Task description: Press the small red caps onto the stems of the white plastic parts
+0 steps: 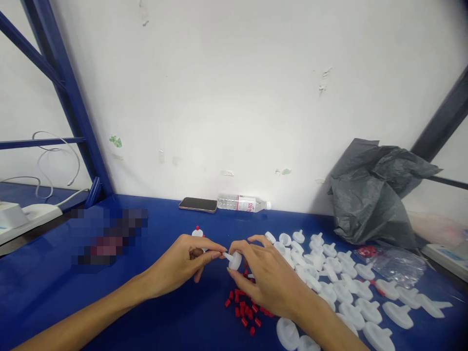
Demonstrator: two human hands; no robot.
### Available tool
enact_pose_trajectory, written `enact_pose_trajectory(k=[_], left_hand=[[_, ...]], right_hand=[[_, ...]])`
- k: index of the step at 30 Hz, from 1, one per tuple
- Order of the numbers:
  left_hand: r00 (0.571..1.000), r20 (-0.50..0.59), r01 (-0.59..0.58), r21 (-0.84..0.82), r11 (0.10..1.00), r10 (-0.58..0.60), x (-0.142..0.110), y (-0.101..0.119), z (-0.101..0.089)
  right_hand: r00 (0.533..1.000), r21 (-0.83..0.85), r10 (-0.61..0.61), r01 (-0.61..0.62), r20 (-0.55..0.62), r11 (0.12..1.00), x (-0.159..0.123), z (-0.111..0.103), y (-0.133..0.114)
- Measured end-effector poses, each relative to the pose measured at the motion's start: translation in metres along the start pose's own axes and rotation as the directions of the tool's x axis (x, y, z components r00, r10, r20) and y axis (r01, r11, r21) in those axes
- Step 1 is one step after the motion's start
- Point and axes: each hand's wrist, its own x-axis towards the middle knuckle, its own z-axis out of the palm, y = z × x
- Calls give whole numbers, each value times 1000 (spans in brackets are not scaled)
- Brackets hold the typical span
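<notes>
Between the fingers of my right hand (pixel 256 270) is a white plastic nozzle lid (pixel 234 261), a round base with a thin spout tilted up to the left. My left hand (pixel 192 256) pinches at the tip of that spout, with a trace of a small red cap mostly hidden by the fingertips. Below my right hand lie many loose red caps (pixel 244 309). Behind my left hand stands a white lid with a red cap on its spout (pixel 197 232); a second red tip beside it is partly hidden.
Many white nozzle lids (pixel 343 292) spread over the right of the blue table (pixel 164 321). A phone (pixel 198 204) and a clear bottle (pixel 243 203) lie by the wall. Grey plastic bag (pixel 373 190) and clear bag (pixel 398 268) are at right, a power strip (pixel 32 217) at left.
</notes>
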Motion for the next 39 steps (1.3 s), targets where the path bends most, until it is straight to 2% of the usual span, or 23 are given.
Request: enact_pose_trajectory(k=[8, 13, 20, 24, 30, 35, 39], left_hand=[[999, 24, 28, -74, 997, -26, 0, 1, -1], [999, 32, 3, -73, 997, 0, 0, 1, -2], [998, 59, 26, -26, 999, -24, 1, 3, 0], [999, 41, 38, -104, 994, -34, 2, 3, 0], [995, 63, 86, -84, 993, -81, 0, 5, 1], [992, 70, 116, -267, 957, -101, 0, 9, 3], [977, 213, 94, -398, 912, -8, -2, 9, 2]], right_hand=[[999, 7, -41, 41, 6, 999, 0, 1, 1], [999, 3, -31, 31, 17, 1000, 1, 0, -1], [998, -6, -58, 58, 21, 998, 0, 2, 1], [996, 43, -88, 88, -6, 995, -1, 2, 4], [990, 119, -137, 134, 21, 984, -3, 0, 8], [981, 117, -194, 192, 3, 974, -2, 0, 9], [975, 73, -222, 222, -7, 972, -1, 1, 6]])
